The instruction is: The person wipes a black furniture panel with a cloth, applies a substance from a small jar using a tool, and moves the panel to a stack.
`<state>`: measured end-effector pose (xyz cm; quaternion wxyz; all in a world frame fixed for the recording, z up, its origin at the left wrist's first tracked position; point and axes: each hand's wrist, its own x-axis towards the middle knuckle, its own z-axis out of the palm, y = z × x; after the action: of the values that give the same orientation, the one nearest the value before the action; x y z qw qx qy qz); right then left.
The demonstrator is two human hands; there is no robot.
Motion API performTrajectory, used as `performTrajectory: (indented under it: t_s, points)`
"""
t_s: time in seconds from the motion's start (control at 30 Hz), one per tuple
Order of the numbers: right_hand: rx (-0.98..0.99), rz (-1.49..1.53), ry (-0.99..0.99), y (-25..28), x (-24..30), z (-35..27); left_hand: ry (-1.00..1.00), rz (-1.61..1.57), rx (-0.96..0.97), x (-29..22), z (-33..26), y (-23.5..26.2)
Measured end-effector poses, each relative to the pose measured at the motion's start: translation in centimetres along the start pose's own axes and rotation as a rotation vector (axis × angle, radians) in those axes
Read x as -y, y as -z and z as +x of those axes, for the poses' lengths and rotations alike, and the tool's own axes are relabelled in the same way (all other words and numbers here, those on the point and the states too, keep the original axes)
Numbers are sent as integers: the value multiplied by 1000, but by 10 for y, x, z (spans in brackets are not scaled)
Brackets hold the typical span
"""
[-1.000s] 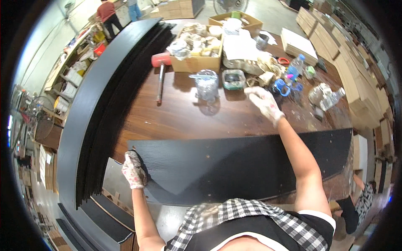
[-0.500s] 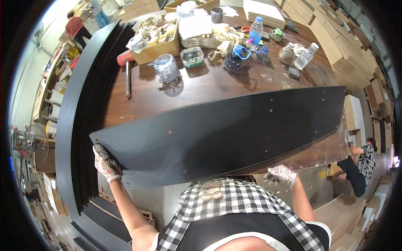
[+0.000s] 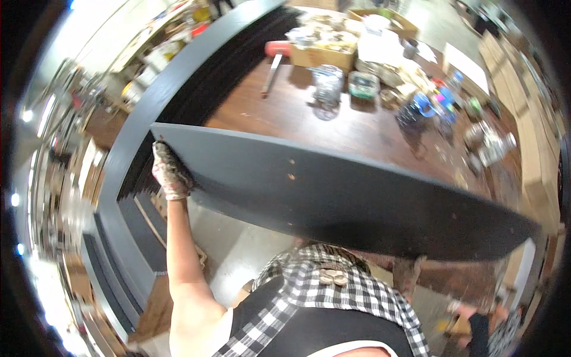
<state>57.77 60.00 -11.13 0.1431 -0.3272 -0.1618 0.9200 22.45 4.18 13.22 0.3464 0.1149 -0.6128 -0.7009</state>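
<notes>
One long dark panel (image 3: 357,199) is being held up flat in front of the person, spanning the view from left to right above the near edge of the brown wooden bench (image 3: 285,113) and tilting down toward the right. Left hand (image 3: 169,172), wearing a speckled work glove, is gripping the panel's left end, fingers wrapping over its edge. Right hand (image 3: 407,275), also gloved, is showing only in part beneath the panel's lower edge, touching it from below; whether it is clenching the board cannot be told. Several further dark boards (image 3: 196,89) are lying stacked along the bench's left side, curving away toward the top of the view. Resting on the bench beyond the panel: a red-headed mallet (image 3: 275,59) with a long handle, a clear glass jar (image 3: 327,89), a small green-lidded container (image 3: 364,84), an open cardboard box (image 3: 324,53) holding loose items, and a blue mug-like vessel (image 3: 423,104) among scattered small objects. Pale concrete floor (image 3: 238,250) is showing below, between the person's checked shirt (image 3: 333,291) and the stacked boards.
</notes>
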Motion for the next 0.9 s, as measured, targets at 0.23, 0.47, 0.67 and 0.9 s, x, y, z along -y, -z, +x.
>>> performTrajectory:
  t_s: [0.23,0.47,0.67,0.9]
  points:
    - [-32,-162,19,-81,-19,10,52,-9,-215,-13,2,128]
    - [142,-251,-19,-211,-105,33,48,-80,-439,-53,12,235]
    - [498,-322,-135,-352,-219,59,76,173,-793,-74,42,349]
    - [726,-910,-11,-510,-342,108,80,105,-782,-90,92,452]
